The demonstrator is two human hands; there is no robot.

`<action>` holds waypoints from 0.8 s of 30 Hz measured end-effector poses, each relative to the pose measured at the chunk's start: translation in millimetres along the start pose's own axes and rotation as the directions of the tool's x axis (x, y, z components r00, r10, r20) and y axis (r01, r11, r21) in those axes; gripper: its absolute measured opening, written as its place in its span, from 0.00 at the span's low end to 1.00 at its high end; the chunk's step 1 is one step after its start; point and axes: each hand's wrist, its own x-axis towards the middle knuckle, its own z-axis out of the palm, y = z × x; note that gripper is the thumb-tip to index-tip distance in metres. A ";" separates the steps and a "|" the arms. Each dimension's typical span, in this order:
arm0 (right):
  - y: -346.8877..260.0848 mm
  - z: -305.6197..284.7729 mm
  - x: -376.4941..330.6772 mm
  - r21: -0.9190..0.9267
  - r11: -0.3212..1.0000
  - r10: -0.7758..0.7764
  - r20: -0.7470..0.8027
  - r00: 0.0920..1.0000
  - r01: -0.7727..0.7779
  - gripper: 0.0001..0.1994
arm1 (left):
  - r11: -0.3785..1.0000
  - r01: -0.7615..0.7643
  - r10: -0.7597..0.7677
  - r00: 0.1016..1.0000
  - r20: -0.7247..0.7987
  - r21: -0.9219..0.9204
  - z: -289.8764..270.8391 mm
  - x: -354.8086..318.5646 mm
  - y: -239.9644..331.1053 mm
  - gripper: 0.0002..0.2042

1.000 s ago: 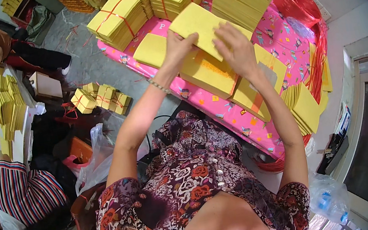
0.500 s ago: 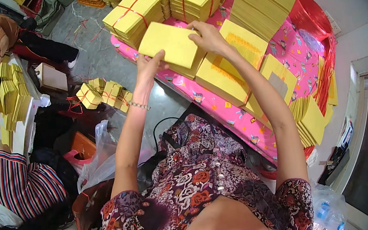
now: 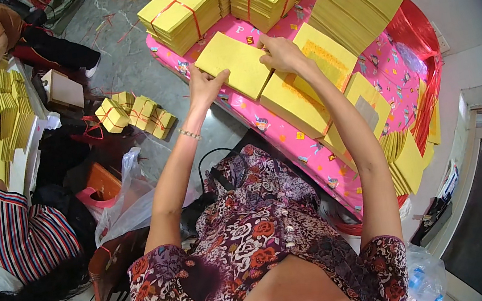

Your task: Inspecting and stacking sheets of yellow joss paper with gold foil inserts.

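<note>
A stack of yellow paper (image 3: 233, 64) lies flat near the table's left edge, with hands at both of its ends. My left hand (image 3: 207, 87) grips its left end, thumb on the top sheet and fingers at the side. At the far right corner, my right hand (image 3: 284, 55) pinches the edge between thumb and fingers. Close by on the right is another pile of yellow paper (image 3: 291, 105), next to sheets with an orange printed patch (image 3: 327, 56). Behind stand yellow bundles (image 3: 179, 7) tied with red string.
The table wears a pink patterned cover (image 3: 289, 137). A tall leaning paper stack (image 3: 349, 0) and red string (image 3: 423, 79) occupy its right side. Tied bundles (image 3: 145, 112) lie on the floor at left. Two people sit by a paper-laden bench; one wears a striped sleeve (image 3: 21, 221).
The yellow stack, previously raised and tilted between my hands, now lies level and lower. Both hands have shifted slightly right with it and keep hold of its ends.
</note>
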 end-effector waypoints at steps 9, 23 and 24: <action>6.3 -1.3 7.2 -0.049 0.999 0.004 0.051 0.999 -0.001 0.17 | 0.998 0.036 -0.035 0.999 -0.028 0.048 5.6 -5.8 4.4 0.35; 0.7 10.1 12.6 -0.206 0.978 0.050 0.037 0.998 -0.041 0.17 | 0.994 0.009 -0.004 0.999 -0.049 0.108 4.7 -1.5 0.8 0.37; -1.0 9.7 15.7 -0.236 0.970 0.069 0.055 0.996 -0.054 0.17 | 0.986 0.025 -0.016 0.998 -0.061 0.164 4.1 -0.4 1.3 0.39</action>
